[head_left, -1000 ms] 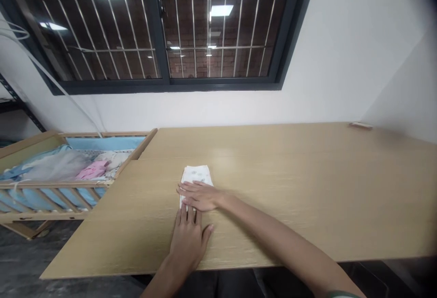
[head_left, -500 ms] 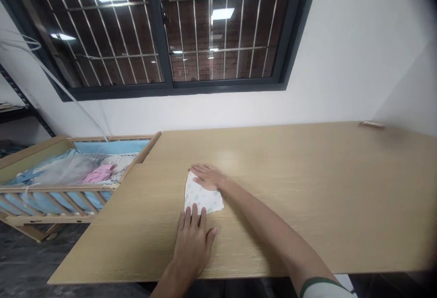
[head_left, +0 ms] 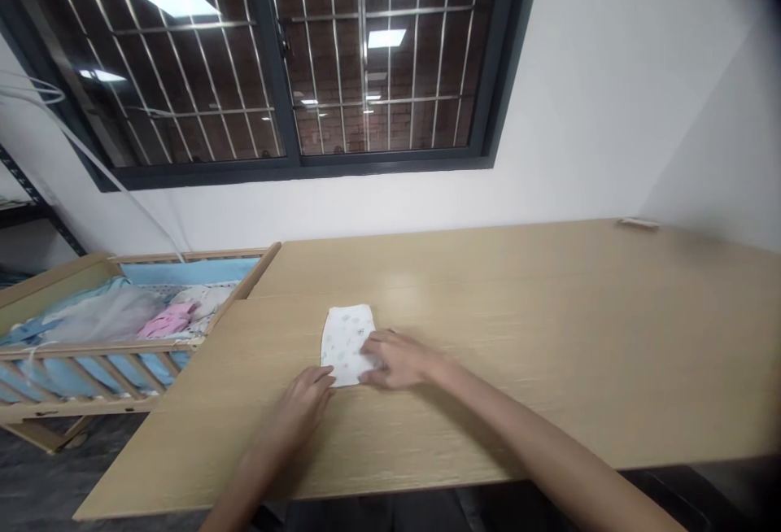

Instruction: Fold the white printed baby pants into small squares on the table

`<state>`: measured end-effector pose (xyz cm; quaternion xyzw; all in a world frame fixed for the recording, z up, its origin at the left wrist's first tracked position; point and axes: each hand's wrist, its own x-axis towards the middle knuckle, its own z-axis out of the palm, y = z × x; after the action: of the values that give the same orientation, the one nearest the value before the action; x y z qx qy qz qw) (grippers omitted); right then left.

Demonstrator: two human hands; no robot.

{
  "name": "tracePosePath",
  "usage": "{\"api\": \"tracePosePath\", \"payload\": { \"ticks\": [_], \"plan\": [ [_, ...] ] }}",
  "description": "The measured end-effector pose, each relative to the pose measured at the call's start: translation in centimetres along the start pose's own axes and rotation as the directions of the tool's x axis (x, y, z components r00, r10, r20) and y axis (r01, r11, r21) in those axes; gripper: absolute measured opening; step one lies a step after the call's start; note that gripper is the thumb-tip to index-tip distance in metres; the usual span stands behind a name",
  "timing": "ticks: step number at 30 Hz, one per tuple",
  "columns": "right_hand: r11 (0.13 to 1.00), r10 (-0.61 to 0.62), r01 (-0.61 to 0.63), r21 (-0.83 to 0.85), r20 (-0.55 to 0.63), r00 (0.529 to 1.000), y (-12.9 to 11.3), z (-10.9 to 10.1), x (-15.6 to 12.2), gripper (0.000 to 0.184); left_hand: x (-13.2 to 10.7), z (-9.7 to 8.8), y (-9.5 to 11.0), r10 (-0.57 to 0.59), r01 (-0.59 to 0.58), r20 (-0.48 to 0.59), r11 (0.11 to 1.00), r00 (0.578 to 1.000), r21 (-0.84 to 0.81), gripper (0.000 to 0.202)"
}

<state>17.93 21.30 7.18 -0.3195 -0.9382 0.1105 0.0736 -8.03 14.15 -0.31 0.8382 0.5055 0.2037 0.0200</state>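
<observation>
A small white cloth (head_left: 346, 343) with a faint green and grey print lies flat on the wooden tabletop, roughly a rectangle and apparently folded. At its lower left corner, my left hand (head_left: 308, 394) has thumb and fingers closed on the edge. My right hand (head_left: 396, 359) reaches in from the right, its bent fingers on the cloth's right side and its thumb by the lower right corner. Slight motion blur softens both hands.
The wide tabletop (head_left: 518, 312) runs to the white wall beneath a barred window (head_left: 378, 68). Left of it stands a wooden crib (head_left: 122, 349) with blue lining, holding a pink cloth (head_left: 169, 319) and other fabrics. A small flat object (head_left: 638, 224) lies at the far right corner.
My right hand has drawn back from the cloth's top to its lower right side. My left hand has shifted left and closed at the corner. The cloth now looks narrower and straighter.
</observation>
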Motion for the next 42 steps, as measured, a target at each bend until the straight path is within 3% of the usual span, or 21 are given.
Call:
{"api": "tracePosePath", "payload": {
  "ticks": [3,10,14,17,22,28,35,39,40,42],
  "plan": [
    [1.0,0.002,-0.003,0.023,0.03,1.0,-0.6,0.5,-2.6,0.055,0.1,-0.1,0.0,0.038,-0.038,-0.014,0.999,0.999,-0.008,0.033],
    [0.996,0.044,-0.057,-0.068,-0.177,0.983,-2.2,2.9,-4.5,0.033,0.3,-1.4,1.4,-0.04,0.036,-0.025,0.988,0.999,-0.151,0.031],
    [0.987,0.145,-0.154,-0.04,-0.182,0.973,-2.9,1.9,-4.4,0.03,-0.4,-2.3,2.2,-0.006,0.003,-0.016,0.983,1.0,-0.185,0.026],
    [0.979,0.198,-0.186,0.078,-0.198,0.96,-2.7,0.7,-3.9,0.028,0.1,-2.9,2.3,-0.026,0.02,-0.024,0.97,0.999,-0.242,0.026],
    [0.955,0.204,-0.11,0.277,-0.338,0.919,-0.1,-0.2,-1.0,0.028,4.6,-3.4,0.4,-0.193,0.14,-0.14,0.936,0.971,-0.322,0.028],
    [0.855,0.432,-0.199,0.479,-0.445,0.784,4.7,1.9,4.2,0.029,10.9,-2.0,-2.3,-0.394,0.353,-0.102,0.891,0.913,-0.285,0.024],
    [0.789,0.562,-0.341,0.511,-0.377,0.737,7.3,4.5,6.0,0.031,12.1,1.2,-3.1,-0.426,0.39,-0.148,0.894,0.892,-0.222,0.022],
    [0.872,0.478,-0.312,0.377,-0.518,0.709,6.3,3.9,5.4,0.041,11.8,1.5,-2.1,-0.388,0.35,-0.259,0.919,0.884,-0.181,0.037],
    [0.908,0.414,-0.289,0.303,-0.553,0.723,5.8,3.7,5.3,0.045,11.7,1.6,-1.7,-0.354,0.315,-0.287,0.933,0.89,-0.175,0.043],
    [0.965,0.261,-0.214,0.149,-0.536,0.803,4.6,3.5,5.1,0.051,11.6,2.1,-0.7,-0.251,0.207,-0.31,0.964,0.917,-0.167,0.056]
  ]
}}
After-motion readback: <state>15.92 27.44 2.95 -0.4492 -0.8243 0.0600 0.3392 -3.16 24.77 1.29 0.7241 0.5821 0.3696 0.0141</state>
